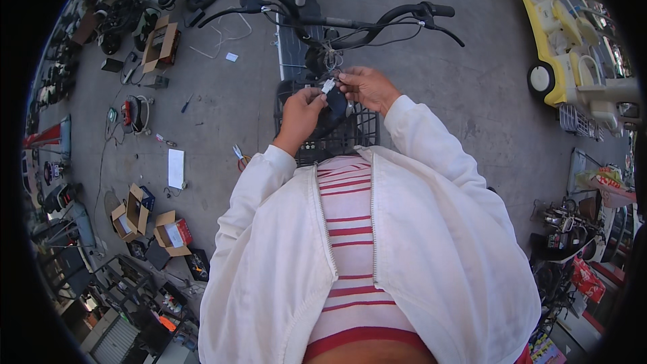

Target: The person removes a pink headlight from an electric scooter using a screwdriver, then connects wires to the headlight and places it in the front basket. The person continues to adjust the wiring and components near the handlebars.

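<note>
A small white plug connector (pixel 328 85) sits between my hands in front of a bike's handlebar (pixel 330 22). The thumb and fingers of my left hand (pixel 298 120) are closed on its lower end. At its upper right, the fingertips of my right hand (pixel 368 85) are pinched together on what looks like thin wire; the fingers partly hide it. Just above, a tangled bundle of wires (pixel 332 59) hangs by the bike's stem. A black wire basket (pixel 367 128) lies below my hands, with a dark rounded part in front of it.
Pliers (pixel 238 154) and a blue-handled screwdriver (pixel 186 104) lie on the floor to the left. Open cardboard boxes (pixel 162 43) and parked scooters line the left side. A yellow cart (pixel 539 34) stands at the far right. Brake levers (pixel 450 35) stick out from the handlebar.
</note>
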The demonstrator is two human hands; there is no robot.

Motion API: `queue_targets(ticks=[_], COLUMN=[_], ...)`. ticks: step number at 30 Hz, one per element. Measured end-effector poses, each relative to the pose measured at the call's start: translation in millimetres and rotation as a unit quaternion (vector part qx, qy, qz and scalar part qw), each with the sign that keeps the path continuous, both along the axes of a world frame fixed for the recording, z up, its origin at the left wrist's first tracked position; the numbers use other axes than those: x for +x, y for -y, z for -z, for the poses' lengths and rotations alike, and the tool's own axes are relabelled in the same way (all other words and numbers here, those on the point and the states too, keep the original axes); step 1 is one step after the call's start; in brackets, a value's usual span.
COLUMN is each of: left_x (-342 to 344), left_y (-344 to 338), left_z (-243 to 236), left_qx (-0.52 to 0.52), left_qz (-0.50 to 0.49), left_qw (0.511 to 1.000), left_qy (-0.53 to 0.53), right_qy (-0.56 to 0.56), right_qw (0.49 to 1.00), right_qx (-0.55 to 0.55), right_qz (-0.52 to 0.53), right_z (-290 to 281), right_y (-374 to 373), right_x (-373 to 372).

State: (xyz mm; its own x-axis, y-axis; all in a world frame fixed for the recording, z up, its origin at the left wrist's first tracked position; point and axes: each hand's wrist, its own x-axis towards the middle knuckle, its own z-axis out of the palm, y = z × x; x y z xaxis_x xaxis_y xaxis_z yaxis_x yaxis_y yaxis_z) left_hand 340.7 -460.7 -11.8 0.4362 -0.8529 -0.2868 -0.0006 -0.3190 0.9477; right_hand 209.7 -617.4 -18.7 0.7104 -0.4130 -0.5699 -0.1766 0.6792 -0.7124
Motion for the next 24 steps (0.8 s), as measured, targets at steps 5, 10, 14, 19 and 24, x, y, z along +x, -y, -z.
queue_targets(ticks=[5, 10, 14, 19, 24], left_x=[3, 11, 11, 9, 8], left_y=[10, 11, 11, 12, 13], left_z=[8, 13, 18, 18, 20], left_qx=[-0.014, 0.019, 0.017, 0.018, 0.019], left_qz=[-0.027, -0.01, -0.017, -0.01, -0.006], left_qw=[0.997, 0.994, 0.987, 0.985, 0.982], left_qy=[-0.064, -0.111, -0.159, -0.171, -0.186], right_qy=[0.017, 0.019, 0.013, 0.008, 0.012], right_qw=[1.0, 0.999, 0.999, 0.998, 0.998], right_qx=[0.009, 0.015, 0.017, 0.019, 0.021], right_qz=[-0.017, -0.037, -0.05, -0.055, -0.057], right_z=[2, 3, 4, 3, 5], right_y=[7, 11, 14, 15, 15], right_x=[1, 1, 2, 2, 0])
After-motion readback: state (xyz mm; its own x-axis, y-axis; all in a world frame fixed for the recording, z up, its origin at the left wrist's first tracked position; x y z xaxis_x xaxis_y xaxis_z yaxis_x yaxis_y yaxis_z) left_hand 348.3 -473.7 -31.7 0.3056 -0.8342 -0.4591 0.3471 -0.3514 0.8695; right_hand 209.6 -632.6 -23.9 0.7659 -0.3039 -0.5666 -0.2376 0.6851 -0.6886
